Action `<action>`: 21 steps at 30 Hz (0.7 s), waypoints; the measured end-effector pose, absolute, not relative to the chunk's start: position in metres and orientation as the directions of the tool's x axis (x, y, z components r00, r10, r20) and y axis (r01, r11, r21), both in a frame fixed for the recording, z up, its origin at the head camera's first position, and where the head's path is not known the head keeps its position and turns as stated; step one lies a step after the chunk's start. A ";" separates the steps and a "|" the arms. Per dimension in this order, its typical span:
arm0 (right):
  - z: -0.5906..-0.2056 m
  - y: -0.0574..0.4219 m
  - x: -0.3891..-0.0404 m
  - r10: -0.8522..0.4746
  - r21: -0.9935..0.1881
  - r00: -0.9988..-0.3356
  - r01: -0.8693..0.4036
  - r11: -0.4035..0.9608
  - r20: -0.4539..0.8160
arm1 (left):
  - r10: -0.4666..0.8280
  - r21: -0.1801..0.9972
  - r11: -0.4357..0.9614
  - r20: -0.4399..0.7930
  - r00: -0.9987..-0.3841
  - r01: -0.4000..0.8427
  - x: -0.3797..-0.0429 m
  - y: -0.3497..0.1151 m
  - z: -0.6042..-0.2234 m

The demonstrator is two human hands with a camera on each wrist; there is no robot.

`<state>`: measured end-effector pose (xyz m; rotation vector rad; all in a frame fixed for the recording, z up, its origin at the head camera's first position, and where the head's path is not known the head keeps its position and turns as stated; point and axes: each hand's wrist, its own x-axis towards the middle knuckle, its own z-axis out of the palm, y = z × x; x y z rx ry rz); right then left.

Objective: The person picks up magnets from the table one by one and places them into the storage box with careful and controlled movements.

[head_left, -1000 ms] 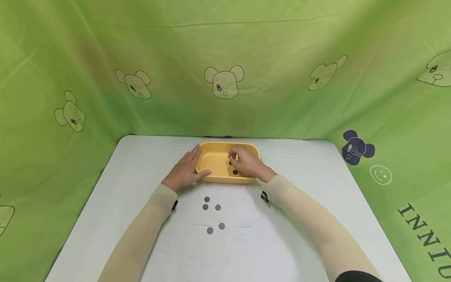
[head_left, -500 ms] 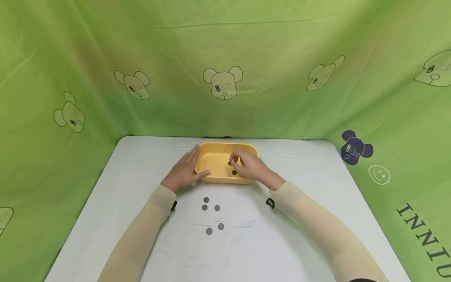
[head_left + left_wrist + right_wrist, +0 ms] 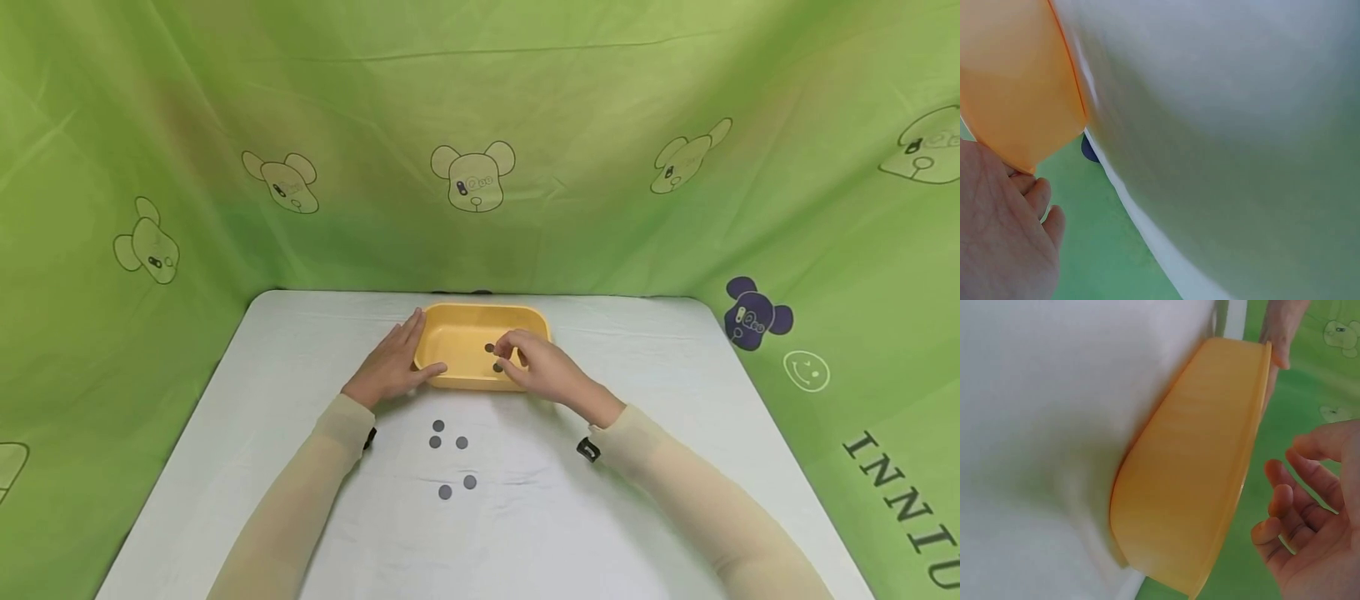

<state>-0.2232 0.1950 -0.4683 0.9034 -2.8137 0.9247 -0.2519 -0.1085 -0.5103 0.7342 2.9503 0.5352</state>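
Near the back edge of the table is a yellow rectangular tub [image 3: 483,384]. Straight fingers of my left hand [image 3: 388,365] rest along its left side, the thumb lying over the near-left rim. Inside the tub lie two small dark round discs, a farther disc [image 3: 489,347] and a nearer disc [image 3: 498,367]. Over the tub's right part hovers my right hand [image 3: 546,367], fingers loosely bent. In the right wrist view its thumb and fingers [image 3: 1281,500] stand apart, with nothing seen between them. The nearer disc is partly covered by the right fingertips in the head view.
Several grey discs [image 3: 461,442] lie scattered on the white tabletop [image 3: 525,517] in front of the tub. A green printed cloth [image 3: 480,100] hangs behind the table and along both sides.
My right hand has drawn back to the right and nearer, away from the farther disc, which is now uncovered. The left hand and the tub hold their places.
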 end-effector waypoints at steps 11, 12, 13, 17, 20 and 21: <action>-0.466 0.204 -0.190 -0.514 -0.539 -0.824 -0.553 0.636 0.239 | 0.458 0.351 0.828 0.026 -0.889 0.437 -0.251 -0.109 -0.508; -0.467 0.205 -0.187 -0.514 -0.544 -0.823 -0.554 0.631 0.241 | 0.458 0.351 0.828 0.025 -0.888 0.437 -0.251 -0.109 -0.508; -0.468 0.206 -0.184 -0.514 -0.550 -0.823 -0.552 0.626 0.242 | 0.460 0.352 0.827 0.025 -0.887 0.439 -0.251 -0.109 -0.508; -0.474 0.211 -0.170 -0.521 -0.568 -0.819 -0.554 0.609 0.240 | 0.466 0.352 0.824 0.026 -0.884 0.445 -0.251 -0.109 -0.509; -0.480 0.212 -0.160 -0.533 -0.581 -0.816 -0.551 0.599 0.225 | 0.466 0.352 0.823 0.027 -0.884 0.445 -0.252 -0.108 -0.510; -0.482 0.212 -0.157 -0.537 -0.585 -0.815 -0.549 0.598 0.216 | 0.466 0.353 0.823 0.027 -0.885 0.444 -0.252 -0.108 -0.510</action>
